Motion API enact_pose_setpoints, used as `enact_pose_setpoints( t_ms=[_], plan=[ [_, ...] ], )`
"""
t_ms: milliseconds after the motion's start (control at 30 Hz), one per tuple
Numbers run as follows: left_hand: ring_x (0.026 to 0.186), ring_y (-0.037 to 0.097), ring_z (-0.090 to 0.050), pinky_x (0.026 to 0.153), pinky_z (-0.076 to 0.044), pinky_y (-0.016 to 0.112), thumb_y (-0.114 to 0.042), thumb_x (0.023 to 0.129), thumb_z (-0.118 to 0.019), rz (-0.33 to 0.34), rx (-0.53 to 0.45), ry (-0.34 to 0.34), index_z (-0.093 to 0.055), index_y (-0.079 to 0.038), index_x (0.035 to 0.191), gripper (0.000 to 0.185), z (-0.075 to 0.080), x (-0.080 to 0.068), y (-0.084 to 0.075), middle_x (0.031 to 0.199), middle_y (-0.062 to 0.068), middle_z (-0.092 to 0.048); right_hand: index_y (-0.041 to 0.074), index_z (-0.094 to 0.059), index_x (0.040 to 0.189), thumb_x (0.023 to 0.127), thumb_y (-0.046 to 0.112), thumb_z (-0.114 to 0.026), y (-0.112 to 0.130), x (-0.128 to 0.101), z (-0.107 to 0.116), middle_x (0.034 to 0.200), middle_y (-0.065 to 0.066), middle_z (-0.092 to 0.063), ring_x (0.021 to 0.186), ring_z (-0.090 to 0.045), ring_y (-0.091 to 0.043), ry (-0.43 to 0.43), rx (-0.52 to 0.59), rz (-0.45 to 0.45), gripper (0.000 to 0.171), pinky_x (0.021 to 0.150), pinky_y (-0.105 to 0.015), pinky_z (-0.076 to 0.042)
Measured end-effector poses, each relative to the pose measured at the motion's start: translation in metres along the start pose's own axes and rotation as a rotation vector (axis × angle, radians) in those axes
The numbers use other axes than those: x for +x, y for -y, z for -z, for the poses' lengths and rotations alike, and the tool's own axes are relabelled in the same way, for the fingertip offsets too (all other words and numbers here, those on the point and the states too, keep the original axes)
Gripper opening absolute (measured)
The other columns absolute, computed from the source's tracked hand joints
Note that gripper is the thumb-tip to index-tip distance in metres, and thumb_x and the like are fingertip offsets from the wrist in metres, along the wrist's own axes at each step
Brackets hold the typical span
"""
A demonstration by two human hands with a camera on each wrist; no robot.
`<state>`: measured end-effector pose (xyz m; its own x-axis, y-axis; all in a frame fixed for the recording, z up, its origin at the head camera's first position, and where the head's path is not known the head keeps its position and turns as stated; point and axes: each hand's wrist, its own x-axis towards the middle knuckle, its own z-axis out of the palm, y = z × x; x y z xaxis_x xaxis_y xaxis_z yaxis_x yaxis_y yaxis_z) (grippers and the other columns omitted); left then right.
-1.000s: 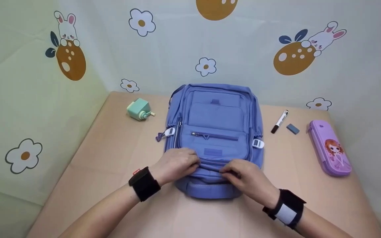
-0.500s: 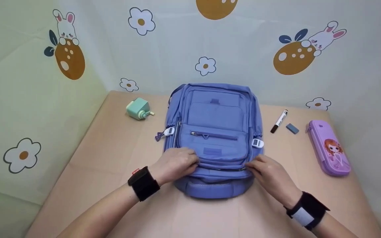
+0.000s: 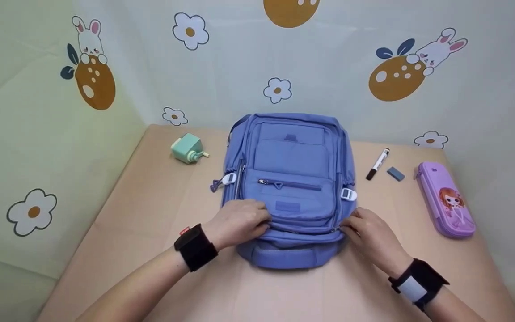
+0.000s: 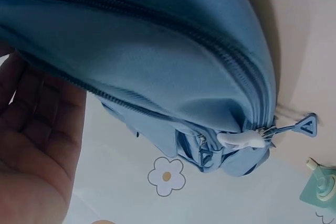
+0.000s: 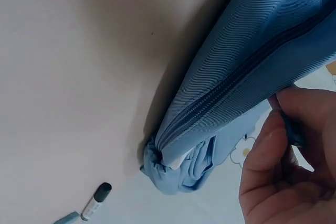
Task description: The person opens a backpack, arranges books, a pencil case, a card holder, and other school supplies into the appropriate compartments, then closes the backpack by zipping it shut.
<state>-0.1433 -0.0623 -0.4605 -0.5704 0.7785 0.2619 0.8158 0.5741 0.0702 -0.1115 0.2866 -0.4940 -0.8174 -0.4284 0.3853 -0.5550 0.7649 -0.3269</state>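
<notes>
A blue backpack (image 3: 291, 158) lies front side up, with its carrying handle (image 3: 284, 258) toward the person. My left hand (image 3: 242, 222) holds the front pocket's near edge, left of the middle; in the left wrist view its fingers (image 4: 31, 95) bend up behind the fabric. At the pocket's near right corner is my right hand (image 3: 376, 239). Its thumb and forefinger pinch a small blue zipper pull (image 5: 294, 132), partly hidden by the fingers. The pocket's zipper line (image 3: 300, 231) runs between the hands. Another zipper (image 3: 289, 184) crosses the front panel.
A green crank pencil sharpener (image 3: 188, 148) stands left of the backpack. To the right lie a black-capped marker (image 3: 378, 164), a grey-blue eraser (image 3: 395, 174) and a purple pencil case (image 3: 446, 201). Patterned cloth (image 3: 235, 67) hangs behind the table (image 3: 123, 223).
My right hand has slid rightward along the pocket's near edge, from near the middle to the right corner, drawing the zipper pull along. My left hand has kept its hold in place.
</notes>
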Motion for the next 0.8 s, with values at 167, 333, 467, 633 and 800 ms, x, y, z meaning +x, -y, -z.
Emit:
enact_pose_setpoints(
  t_ms=[167,333,467,633,800],
  plan=[
    [0.076,0.015,-0.057,0.062,-0.048,0.031,-0.036,0.095,-0.072,-0.024,0.000,0.034,-0.074,-0.017,0.098,0.019,0.004,0.018,-0.012,0.086,-0.005,-0.061,0.012,-0.067,0.092,0.088,0.002,-0.079,0.003,0.002,0.002,0.091,0.003,-0.059,0.083,-0.056,-0.012,-0.008,-0.008,-0.038,0.016,0.071,-0.035,-0.051],
    [0.073,0.013,-0.055,0.058,-0.045,0.028,-0.042,0.096,-0.069,-0.028,0.040,0.080,-0.072,-0.019,0.096,0.024,0.001,0.045,-0.033,0.085,-0.006,-0.060,0.011,-0.065,0.093,0.092,0.002,-0.073,0.008,0.006,0.003,0.089,0.005,-0.054,0.079,-0.051,-0.009,-0.048,0.056,-0.086,0.012,0.066,-0.031,-0.049],
    [0.072,0.014,-0.056,0.056,-0.048,0.028,-0.042,0.096,-0.070,-0.028,0.109,0.085,-0.071,-0.018,0.091,0.025,-0.005,0.061,-0.050,0.083,-0.005,-0.061,0.010,-0.066,0.093,0.093,0.001,-0.073,0.011,0.009,0.005,0.089,0.006,-0.054,0.078,-0.052,-0.007,-0.101,0.133,-0.119,0.011,0.065,-0.028,-0.048],
    [0.068,0.016,-0.058,0.050,-0.049,0.031,-0.026,0.093,-0.068,-0.035,0.226,0.068,-0.070,-0.017,0.081,0.015,-0.011,0.069,-0.062,0.078,-0.003,-0.064,0.010,-0.066,0.094,0.092,-0.002,-0.073,0.012,0.011,0.006,0.089,0.008,-0.056,0.078,-0.053,-0.007,-0.120,0.196,-0.145,0.014,0.066,-0.026,-0.048],
    [0.065,0.015,-0.059,0.047,-0.048,0.030,-0.013,0.090,-0.064,-0.040,0.259,0.064,-0.069,-0.017,0.078,0.014,-0.016,0.070,-0.063,0.075,-0.004,-0.064,0.013,-0.071,0.094,0.089,0.003,-0.079,0.012,0.011,0.008,0.088,0.010,-0.059,0.076,-0.053,-0.006,-0.093,0.184,-0.148,0.013,0.064,-0.026,-0.047]
  ],
)
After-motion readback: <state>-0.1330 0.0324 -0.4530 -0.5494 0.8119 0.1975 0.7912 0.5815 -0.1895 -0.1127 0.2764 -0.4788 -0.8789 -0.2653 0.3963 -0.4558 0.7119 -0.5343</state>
